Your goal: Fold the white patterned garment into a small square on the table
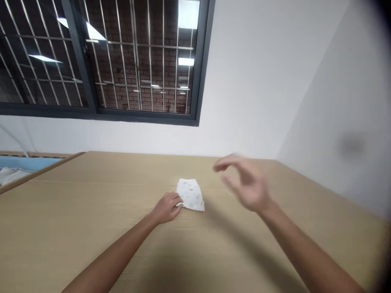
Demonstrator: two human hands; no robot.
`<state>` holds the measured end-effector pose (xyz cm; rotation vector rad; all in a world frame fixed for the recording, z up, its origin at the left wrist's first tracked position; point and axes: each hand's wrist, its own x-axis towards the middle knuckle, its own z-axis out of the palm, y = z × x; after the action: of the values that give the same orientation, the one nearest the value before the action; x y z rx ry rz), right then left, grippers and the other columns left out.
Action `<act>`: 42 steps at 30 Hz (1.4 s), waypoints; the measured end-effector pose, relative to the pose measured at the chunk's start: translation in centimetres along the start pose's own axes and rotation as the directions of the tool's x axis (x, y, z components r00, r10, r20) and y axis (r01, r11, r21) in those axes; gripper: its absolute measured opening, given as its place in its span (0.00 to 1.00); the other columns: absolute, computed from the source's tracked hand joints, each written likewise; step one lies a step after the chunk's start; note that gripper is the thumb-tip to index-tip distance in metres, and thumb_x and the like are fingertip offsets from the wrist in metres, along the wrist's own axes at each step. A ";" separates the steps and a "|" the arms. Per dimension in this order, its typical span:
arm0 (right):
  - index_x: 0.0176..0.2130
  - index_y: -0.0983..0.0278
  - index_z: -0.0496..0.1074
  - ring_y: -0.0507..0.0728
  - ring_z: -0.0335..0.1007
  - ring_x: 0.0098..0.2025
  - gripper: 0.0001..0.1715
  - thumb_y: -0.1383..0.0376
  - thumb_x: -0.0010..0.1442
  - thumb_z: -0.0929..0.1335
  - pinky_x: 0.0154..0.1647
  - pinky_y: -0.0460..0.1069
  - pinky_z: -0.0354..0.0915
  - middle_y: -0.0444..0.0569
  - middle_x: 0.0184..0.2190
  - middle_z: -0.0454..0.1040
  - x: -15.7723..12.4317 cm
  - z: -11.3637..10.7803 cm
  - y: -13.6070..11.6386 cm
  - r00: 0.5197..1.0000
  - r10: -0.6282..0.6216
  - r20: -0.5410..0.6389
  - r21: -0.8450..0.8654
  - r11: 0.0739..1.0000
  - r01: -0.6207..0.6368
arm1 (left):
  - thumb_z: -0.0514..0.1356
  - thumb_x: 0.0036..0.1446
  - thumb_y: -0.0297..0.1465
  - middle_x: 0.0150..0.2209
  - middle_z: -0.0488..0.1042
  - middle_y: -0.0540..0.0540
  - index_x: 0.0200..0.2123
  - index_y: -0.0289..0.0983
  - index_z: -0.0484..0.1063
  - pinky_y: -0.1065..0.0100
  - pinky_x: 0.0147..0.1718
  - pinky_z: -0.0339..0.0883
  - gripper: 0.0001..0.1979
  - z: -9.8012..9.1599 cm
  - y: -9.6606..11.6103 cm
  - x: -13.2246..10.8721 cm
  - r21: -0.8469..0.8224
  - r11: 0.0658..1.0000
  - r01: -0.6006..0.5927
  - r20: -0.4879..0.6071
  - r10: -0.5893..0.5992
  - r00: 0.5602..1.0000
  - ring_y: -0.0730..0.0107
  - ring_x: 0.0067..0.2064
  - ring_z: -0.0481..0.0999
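cloth (191, 195) folded small on worktop (61, 203) | left hand (166, 207): fingers together at its edge (grip unclear) | right hand (244, 183): raised, fingers apart

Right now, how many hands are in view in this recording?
2. The left hand touches the left edge of the folded white cloth on the table; the right hand, blurred, is raised to its right. No others show.
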<state>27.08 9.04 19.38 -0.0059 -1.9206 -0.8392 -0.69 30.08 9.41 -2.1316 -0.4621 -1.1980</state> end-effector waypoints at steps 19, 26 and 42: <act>0.46 0.63 0.71 0.62 0.65 0.50 0.22 0.61 0.52 0.75 0.50 0.54 0.62 0.50 0.46 0.69 -10.1 11.3 8.3 0.802 0.277 0.529 -0.108 0.959 -0.261 | 0.71 0.51 0.42 0.46 0.73 0.48 0.44 0.41 0.74 0.61 0.46 0.61 0.19 -0.5 0.9 0.2 -0.108 0.994 0.007 0.036 -0.003 0.999 0.61 0.46 0.72; 0.45 0.64 0.69 0.59 0.65 0.46 0.19 0.73 0.52 0.66 0.46 0.52 0.61 0.49 0.44 0.68 -11.7 11.3 8.4 0.839 0.301 0.454 -0.066 0.950 -0.305 | 0.60 0.56 0.28 0.39 0.74 0.49 0.40 0.41 0.76 0.65 0.40 0.62 0.08 -0.7 0.6 0.8 -0.065 0.998 -0.025 0.079 0.030 0.996 0.66 0.41 0.72; 0.58 0.65 0.69 0.60 0.64 0.59 0.20 0.62 0.68 0.64 0.63 0.55 0.60 0.52 0.56 0.70 -9.5 13.1 9.3 0.844 0.363 0.395 -0.072 0.928 -0.366 | 0.49 0.72 0.43 0.59 0.70 0.45 0.57 0.39 0.73 0.57 0.63 0.58 0.22 0.8 1.5 3.2 -0.130 0.968 0.215 -0.009 -0.218 0.976 0.62 0.61 0.67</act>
<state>24.74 26.55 13.49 -0.5673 -2.2071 -0.6003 2.33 29.57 11.26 -2.2168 -0.6365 -1.4057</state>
